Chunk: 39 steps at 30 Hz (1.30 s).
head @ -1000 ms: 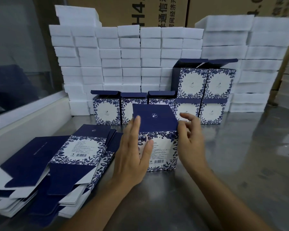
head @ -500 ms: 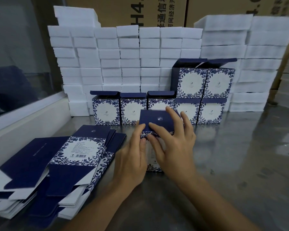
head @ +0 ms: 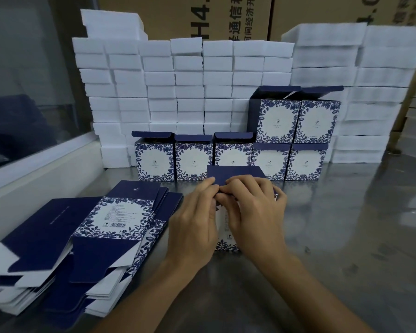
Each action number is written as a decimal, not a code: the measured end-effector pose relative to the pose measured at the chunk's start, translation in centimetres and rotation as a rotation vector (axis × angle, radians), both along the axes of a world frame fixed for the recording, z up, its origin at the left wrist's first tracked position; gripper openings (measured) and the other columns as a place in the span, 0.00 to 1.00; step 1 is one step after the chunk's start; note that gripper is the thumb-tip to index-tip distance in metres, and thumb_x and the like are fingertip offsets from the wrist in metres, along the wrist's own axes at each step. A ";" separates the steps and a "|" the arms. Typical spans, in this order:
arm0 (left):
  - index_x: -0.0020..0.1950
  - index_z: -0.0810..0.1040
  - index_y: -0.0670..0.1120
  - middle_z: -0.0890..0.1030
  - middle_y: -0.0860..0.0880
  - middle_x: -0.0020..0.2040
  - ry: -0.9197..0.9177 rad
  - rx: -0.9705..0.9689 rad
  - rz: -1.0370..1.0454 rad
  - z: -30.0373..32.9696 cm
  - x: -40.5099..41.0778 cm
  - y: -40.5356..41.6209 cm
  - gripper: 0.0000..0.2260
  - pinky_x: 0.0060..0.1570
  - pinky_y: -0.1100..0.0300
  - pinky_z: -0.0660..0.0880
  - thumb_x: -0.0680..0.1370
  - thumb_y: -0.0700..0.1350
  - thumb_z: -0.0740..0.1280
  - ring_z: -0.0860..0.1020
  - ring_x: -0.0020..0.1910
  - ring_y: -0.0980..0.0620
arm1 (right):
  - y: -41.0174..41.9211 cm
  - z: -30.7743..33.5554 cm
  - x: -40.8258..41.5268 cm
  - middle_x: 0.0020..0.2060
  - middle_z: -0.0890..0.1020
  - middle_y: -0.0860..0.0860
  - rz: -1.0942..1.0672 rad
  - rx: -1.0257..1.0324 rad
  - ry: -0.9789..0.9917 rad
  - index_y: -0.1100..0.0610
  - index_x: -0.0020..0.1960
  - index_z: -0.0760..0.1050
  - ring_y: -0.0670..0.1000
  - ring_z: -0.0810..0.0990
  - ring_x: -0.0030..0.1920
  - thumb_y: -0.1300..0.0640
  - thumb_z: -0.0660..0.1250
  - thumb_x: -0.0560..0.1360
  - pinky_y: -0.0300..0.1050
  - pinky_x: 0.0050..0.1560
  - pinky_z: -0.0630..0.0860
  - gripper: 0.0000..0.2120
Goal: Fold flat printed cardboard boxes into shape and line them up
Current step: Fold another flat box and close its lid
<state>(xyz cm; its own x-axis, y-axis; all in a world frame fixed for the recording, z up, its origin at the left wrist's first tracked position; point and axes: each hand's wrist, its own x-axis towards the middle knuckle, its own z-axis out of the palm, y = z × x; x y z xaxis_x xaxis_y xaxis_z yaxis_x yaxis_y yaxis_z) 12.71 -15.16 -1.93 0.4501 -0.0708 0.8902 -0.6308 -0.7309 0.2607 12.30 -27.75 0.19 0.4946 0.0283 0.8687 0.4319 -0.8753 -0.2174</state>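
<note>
Centrally, on the steel table (head: 334, 236), a half-formed box (head: 235, 173): navy flap on top, blue leaf print and white panel below, mostly hidden behind both hands. Left hand (head: 192, 219) and right hand (head: 252, 210) pressed close, fingers curled and pinching the flap's front edge. Just behind, a row of finished boxes (head: 193, 159), two more stacked at right. Left of the hands, a pile of flat blanks (head: 106, 224). Farther back, a wall of white foam blocks (head: 190, 80).

Matt printed cardboard boxes (head: 271, 162); brushed glossy metal table (head: 346, 224); white foam blocks (head: 187, 75).
</note>
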 end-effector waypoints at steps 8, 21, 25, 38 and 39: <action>0.62 0.76 0.40 0.78 0.47 0.64 0.063 -0.058 0.029 0.4 0.0 0.1 0.16 0.49 0.51 0.79 0.83 0.45 0.54 0.78 0.61 0.47 | -1.7 -1.0 1.5 0.62 0.78 0.53 0.126 0.107 -0.042 0.54 0.55 0.83 0.55 0.76 0.59 0.51 0.70 0.77 0.52 0.57 0.72 0.10; 0.72 0.65 0.47 0.63 0.48 0.77 0.133 -0.091 -0.009 -1.1 0.2 0.1 0.20 0.58 0.63 0.72 0.82 0.52 0.56 0.65 0.72 0.57 | -2.4 -1.9 1.9 0.64 0.76 0.52 0.258 0.361 0.093 0.55 0.58 0.79 0.48 0.77 0.61 0.51 0.64 0.81 0.43 0.58 0.76 0.10; 0.72 0.64 0.50 0.63 0.50 0.77 0.117 -0.101 -0.011 -1.2 0.1 0.1 0.19 0.58 0.72 0.68 0.82 0.52 0.56 0.62 0.71 0.66 | -2.8 -2.4 2.1 0.52 0.79 0.43 0.325 0.487 0.204 0.47 0.58 0.72 0.44 0.78 0.53 0.47 0.60 0.82 0.54 0.53 0.78 0.07; 0.73 0.60 0.57 0.58 0.62 0.77 0.224 -0.264 -0.141 -1.6 0.7 0.4 0.26 0.67 0.71 0.63 0.77 0.59 0.63 0.63 0.74 0.61 | -3.0 -2.6 2.7 0.45 0.82 0.39 0.417 0.771 0.212 0.40 0.53 0.72 0.42 0.81 0.44 0.54 0.60 0.84 0.45 0.44 0.80 0.08; 0.73 0.59 0.58 0.59 0.61 0.77 0.238 -0.281 -0.156 -1.6 0.7 0.5 0.27 0.68 0.67 0.66 0.76 0.60 0.64 0.65 0.73 0.60 | -3.0 -2.7 2.8 0.48 0.82 0.43 0.454 0.815 0.277 0.39 0.56 0.71 0.45 0.81 0.45 0.53 0.62 0.83 0.52 0.46 0.82 0.08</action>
<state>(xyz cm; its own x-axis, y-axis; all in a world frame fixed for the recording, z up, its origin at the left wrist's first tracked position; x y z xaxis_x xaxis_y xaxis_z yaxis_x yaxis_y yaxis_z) 13.45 -14.70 -3.53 0.6490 0.0766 0.7569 -0.6264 -0.5109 0.5888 15.09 -30.77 -2.52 0.7750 -0.2915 0.5607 0.5334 -0.1742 -0.8277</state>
